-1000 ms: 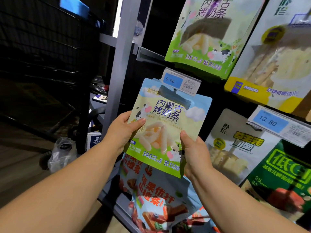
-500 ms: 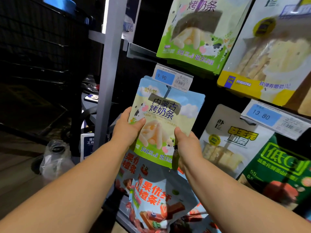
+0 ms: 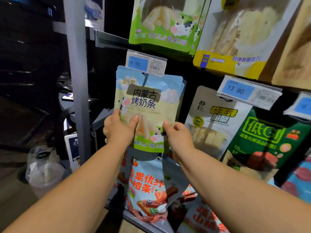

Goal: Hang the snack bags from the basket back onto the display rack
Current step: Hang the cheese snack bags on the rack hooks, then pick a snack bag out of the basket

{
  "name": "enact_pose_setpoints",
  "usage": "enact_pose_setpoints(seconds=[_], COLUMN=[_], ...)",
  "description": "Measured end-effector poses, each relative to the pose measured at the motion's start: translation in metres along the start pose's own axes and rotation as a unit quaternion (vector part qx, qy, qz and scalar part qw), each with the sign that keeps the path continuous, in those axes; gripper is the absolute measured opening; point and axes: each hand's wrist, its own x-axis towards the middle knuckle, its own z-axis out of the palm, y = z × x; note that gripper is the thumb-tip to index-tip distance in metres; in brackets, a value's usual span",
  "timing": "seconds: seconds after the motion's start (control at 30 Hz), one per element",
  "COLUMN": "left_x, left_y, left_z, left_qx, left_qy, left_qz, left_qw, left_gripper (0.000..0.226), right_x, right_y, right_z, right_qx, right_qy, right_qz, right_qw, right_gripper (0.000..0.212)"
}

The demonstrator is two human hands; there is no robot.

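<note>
Clamping the snack bag [image 3: 148, 101], fingers of left hand [image 3: 119, 132] and right hand [image 3: 179, 137]; price tag [image 3: 146, 63] perhaps hides its hole

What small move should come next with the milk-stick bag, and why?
Probably slide the milk-stick bag back along the peg, then release: its top sits under the 9.90 price tag, while the left hand and right hand grip its lower corners.

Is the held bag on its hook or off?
On, apparently: the hook pokes through the bag below the price tag; left hand and right hand grip its bottom.
</note>
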Motion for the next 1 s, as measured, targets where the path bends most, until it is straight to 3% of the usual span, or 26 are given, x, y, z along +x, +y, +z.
enact_pose_setpoints(seconds=[0.1, 0.23, 0.5, 0.6, 0.73, 0.83, 1.0], left_x=[-0.016, -0.045, -0.126, -0.166, -0.230, -0.291, -0.395], left_y=[0.007, 0.016, 0.047, 0.069, 0.103, 0.126, 0.158], left_z=[0.006, 0.016, 0.065, 0.092, 0.136, 0.168, 0.218], left_qx=[-0.015, -0.035, -0.044, -0.043, -0.040, -0.035, -0.006], left_qy=[0.013, 0.045, 0.003, -0.088, -0.267, -0.378, -0.485], left_qz=[-0.004, -0.008, 0.008, 0.029, 0.059, 0.077, 0.117], left_qw=[1.000, 0.998, 0.999, 0.995, 0.961, 0.922, 0.867], left_gripper=[0.070, 0.066, 0.062, 0.053, 0.020, 0.023, 0.024], right_x=[-0.004, -0.020, -0.069, -0.090, -0.122, -0.151, -0.204], right_y=[0.005, 0.011, 0.022, 0.028, 0.040, 0.052, 0.065], right_z=[-0.017, -0.044, -0.140, -0.191, -0.270, -0.335, -0.447], right_qx=[0.013, 0.037, 0.003, -0.028, -0.046, -0.077, -0.091], right_qy=[0.018, 0.030, 0.033, 0.048, 0.056, 0.110, 0.175], right_qz=[0.009, 0.022, 0.036, 0.050, 0.100, 0.120, 0.178], right_qw=[1.000, 0.999, 0.999, 0.997, 0.992, 0.984, 0.964], right_gripper=[0.028, 0.022, 0.028, 0.024, 0.019, 0.017, 0.019])
